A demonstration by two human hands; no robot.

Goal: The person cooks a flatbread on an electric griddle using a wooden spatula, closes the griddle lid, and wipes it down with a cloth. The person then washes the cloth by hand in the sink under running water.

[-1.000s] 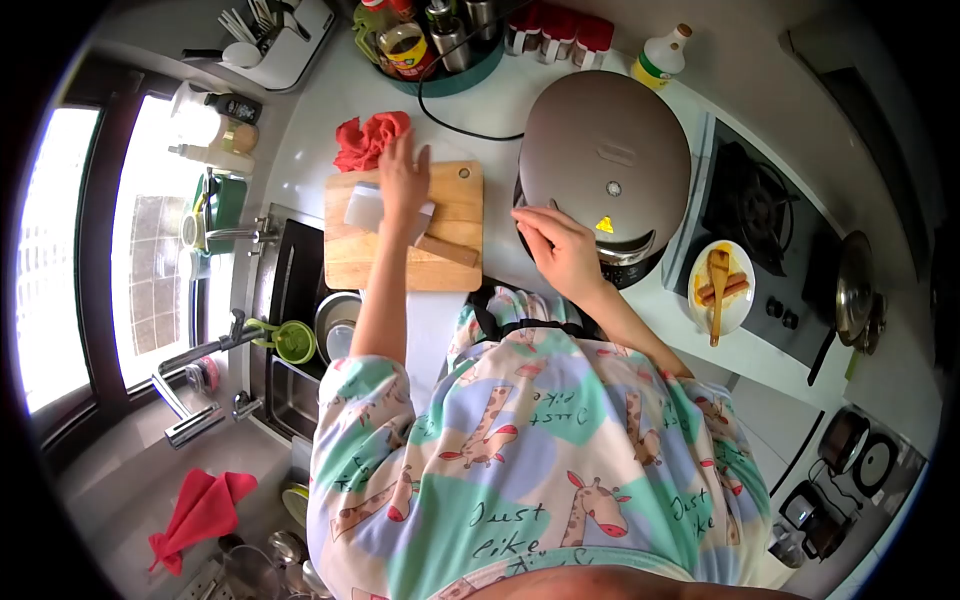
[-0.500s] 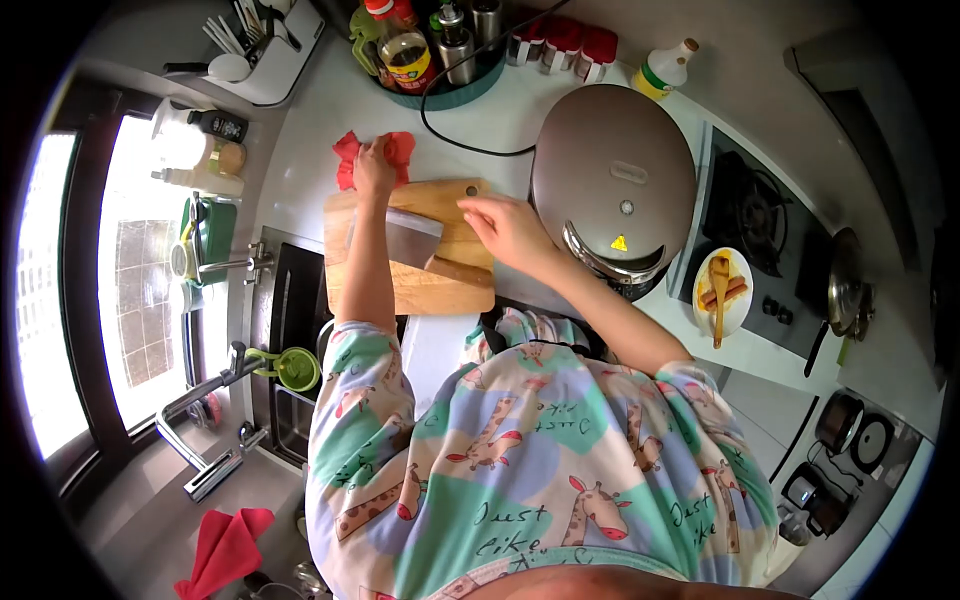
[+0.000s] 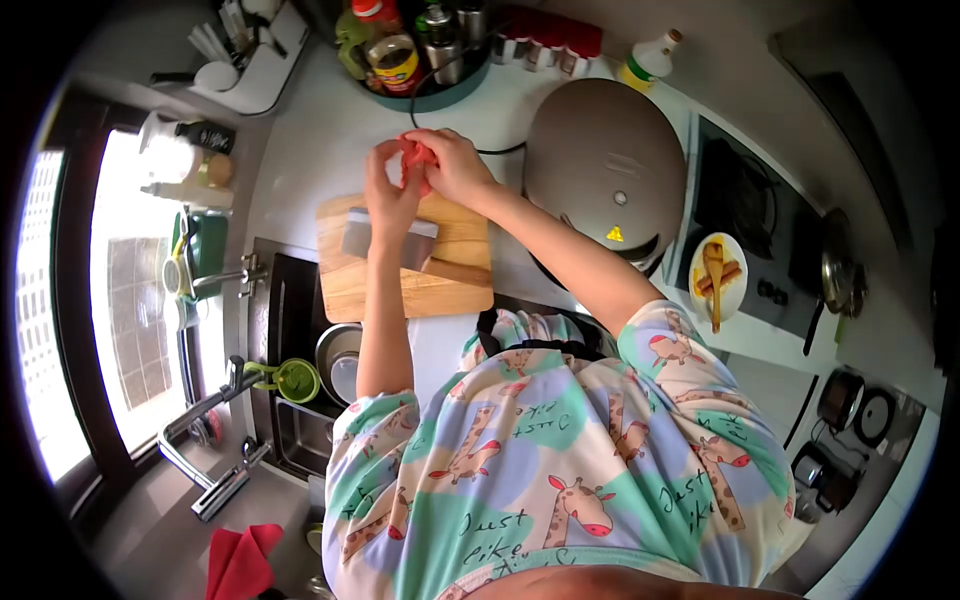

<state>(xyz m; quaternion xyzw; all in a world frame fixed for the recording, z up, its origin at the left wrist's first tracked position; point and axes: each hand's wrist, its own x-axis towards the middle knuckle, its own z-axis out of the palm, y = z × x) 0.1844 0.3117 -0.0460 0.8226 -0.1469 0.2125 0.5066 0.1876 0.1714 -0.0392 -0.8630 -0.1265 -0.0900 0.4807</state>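
My left hand [image 3: 392, 192] and my right hand [image 3: 452, 166] meet above the far edge of a wooden cutting board [image 3: 365, 290]. Bunched between their closed fingers is a crumpled red cloth [image 3: 419, 155], mostly covered by the hands. On the board lies a cleaver [image 3: 415, 247], its wooden handle pointing right. My left forearm passes over the board and hides part of it.
Right of the board stands a round electric griddle [image 3: 605, 150], lid down. A plate [image 3: 735, 300] with sausages and a wooden spatula sits by the gas stove [image 3: 725, 200]. Behind is a tray [image 3: 430, 100] of bottles. The sink [image 3: 305, 425] and faucet [image 3: 205, 425] are left.
My right hand has moved left and away from me to join the left hand at the red cloth. The cloth has been lifted from the counter and bunched together.
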